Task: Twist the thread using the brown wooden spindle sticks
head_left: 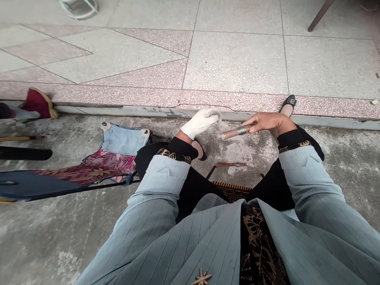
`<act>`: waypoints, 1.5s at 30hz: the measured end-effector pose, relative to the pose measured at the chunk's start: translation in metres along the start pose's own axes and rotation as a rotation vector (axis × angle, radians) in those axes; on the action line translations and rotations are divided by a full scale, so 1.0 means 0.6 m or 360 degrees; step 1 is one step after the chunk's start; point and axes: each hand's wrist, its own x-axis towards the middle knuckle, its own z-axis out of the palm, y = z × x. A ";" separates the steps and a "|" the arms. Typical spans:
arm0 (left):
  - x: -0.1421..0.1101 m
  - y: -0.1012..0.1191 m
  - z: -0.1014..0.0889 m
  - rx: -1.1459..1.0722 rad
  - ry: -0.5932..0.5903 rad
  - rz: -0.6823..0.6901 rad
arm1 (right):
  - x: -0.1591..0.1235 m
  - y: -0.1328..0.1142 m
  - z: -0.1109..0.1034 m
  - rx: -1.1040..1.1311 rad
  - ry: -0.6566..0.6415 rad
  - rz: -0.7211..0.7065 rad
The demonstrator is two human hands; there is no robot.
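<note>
Now, the right hand, one of two, is closed round one rod, palm down, its wrist bent inward. The rod is held over the ground, near the step's front edge; its long axis runs nearly level from right to left, free end pointing left and slightly towards the body. One wire coil wraps it beside the fingers. The left hand, in one white glove, reaches in with fingers curled beside a thin strand; whether it grips that, I cannot tell. Below lies one stick, roughly parallel to the step's edge, between the hands and one woven seat. One folding chair stands to the left, one red shoe beyond it by the edge
</note>
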 end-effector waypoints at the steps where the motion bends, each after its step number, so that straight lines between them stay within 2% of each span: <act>1: 0.002 -0.001 0.003 -0.0067 -0.0017 -0.0005 | -0.003 -0.002 0.002 0.0146 -0.0090 -0.0098; 3: 0.004 -0.002 0.013 -0.0196 -0.0060 -0.0026 | -0.005 -0.009 0.009 0.0414 -0.0148 -0.0255; 5: 0.005 -0.002 0.028 -0.0268 -0.0125 -0.0057 | -0.003 -0.014 0.017 0.0631 -0.0021 -0.0386; 9: 0.001 0.000 0.050 -0.0299 -0.0364 -0.0023 | 0.005 -0.015 0.019 0.0914 0.0606 -0.0583; 12: -0.001 0.003 0.051 -0.0310 -0.0355 0.0062 | 0.015 -0.006 0.012 0.0932 0.1022 -0.0429; 14: -0.002 0.008 0.049 -0.0267 -0.0366 0.0067 | 0.024 0.000 0.009 0.0873 0.1183 -0.0216; 16: -0.003 0.013 0.047 -0.0193 -0.0427 0.0056 | 0.032 0.005 0.010 0.0715 0.1252 -0.0029; 19: -0.003 0.015 0.047 -0.0086 -0.0443 0.0082 | 0.038 0.006 0.013 0.0223 0.1236 0.0199; 21: -0.003 0.013 0.045 0.0001 -0.0393 0.0123 | 0.036 0.003 0.015 -0.0134 0.1137 0.0327; 25: 0.000 0.009 0.035 0.0269 -0.0320 0.0146 | 0.027 0.000 0.018 -0.0512 0.0685 0.0411; 27: 0.000 0.009 0.028 0.0397 -0.0280 0.0135 | 0.022 0.001 0.016 -0.0542 0.0439 0.0367; 30: 0.000 0.010 0.021 0.0435 -0.0241 0.0113 | 0.017 0.000 0.014 -0.0392 0.0084 0.0242; 33: 0.001 0.008 0.026 0.0292 -0.0287 0.0118 | 0.014 -0.009 0.018 -0.0074 -0.0288 0.0028; 35: 0.004 0.006 0.036 0.0128 -0.0323 0.0127 | 0.010 -0.017 0.023 0.0168 -0.0406 -0.0146; 37: 0.007 0.004 0.049 -0.0081 -0.0309 0.0104 | 0.005 -0.022 0.027 0.0411 -0.0290 -0.0297; 41: 0.008 0.002 0.068 -0.0549 -0.0213 -0.0016 | -0.001 -0.021 0.026 0.0848 0.0445 -0.0576; 43: 0.007 0.002 0.071 -0.0701 -0.0192 -0.0030 | 0.000 -0.019 0.024 0.0963 0.0713 -0.0618; 45: 0.005 0.003 0.073 -0.0782 -0.0174 -0.0044 | 0.005 -0.018 0.024 0.1002 0.0824 -0.0573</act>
